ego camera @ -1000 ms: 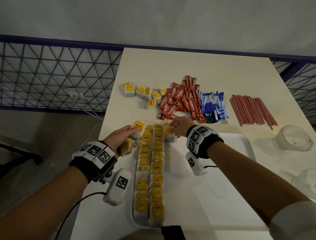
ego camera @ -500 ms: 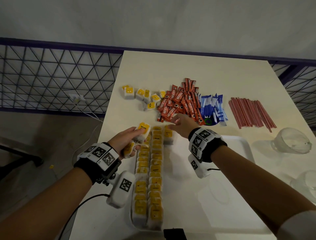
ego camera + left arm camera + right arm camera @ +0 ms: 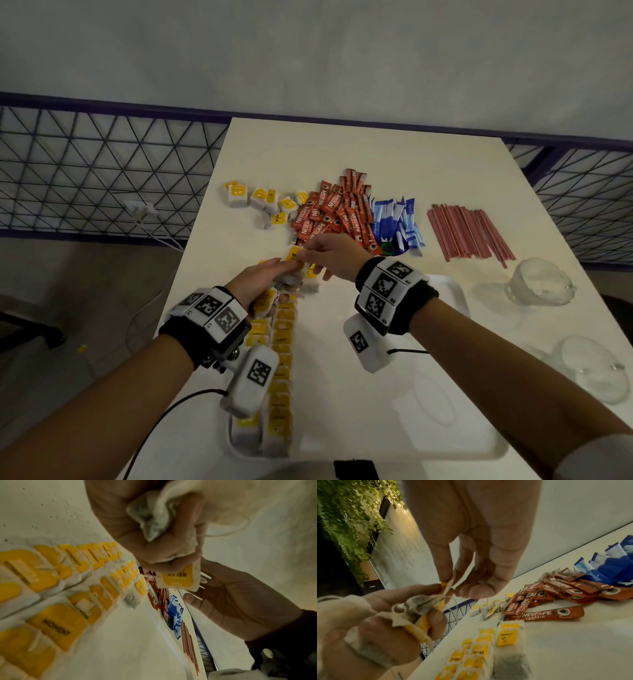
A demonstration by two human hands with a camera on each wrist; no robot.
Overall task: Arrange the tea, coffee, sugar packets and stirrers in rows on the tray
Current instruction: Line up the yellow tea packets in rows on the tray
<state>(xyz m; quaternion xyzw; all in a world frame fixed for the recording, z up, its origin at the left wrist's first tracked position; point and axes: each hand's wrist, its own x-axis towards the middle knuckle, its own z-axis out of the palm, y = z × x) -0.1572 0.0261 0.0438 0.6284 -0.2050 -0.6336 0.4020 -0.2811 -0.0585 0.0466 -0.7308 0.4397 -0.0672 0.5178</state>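
Yellow-tagged tea bag (image 3: 294, 255), held up at your left fingertips, with the thumb and forefinger of your right hand (image 3: 334, 251) pinched on its upper edge; the two hands meet there, above the far end of the tray (image 3: 445, 445). Your left hand (image 3: 260, 284) is curled round a bunch of further tea bags (image 3: 418, 615), crumpled into the palm, strings trailing. The remaining fingers of your right hand hang loosely curled and hold nothing.

Directly below the hands, on the tray's left side: two rows of tea bags (image 3: 282, 370), yellow tags up, overlapping from the near rim to the far end. One single tea bag (image 3: 509, 639) lies just right of the rows' far end.

Beyond the tray, on the white worktop (image 3: 342, 147), left to right:
- loose tea bags (image 3: 260, 202), a small scatter;
- red coffee sachets (image 3: 334, 214), a heap, its near edge just past your right fingers;
- blue sugar packets (image 3: 397, 222), touching the coffee heap;
- red stirrers (image 3: 469, 233), a flat bundle, set apart to the right.

Right of the tray: two clear glass cups (image 3: 539, 282).
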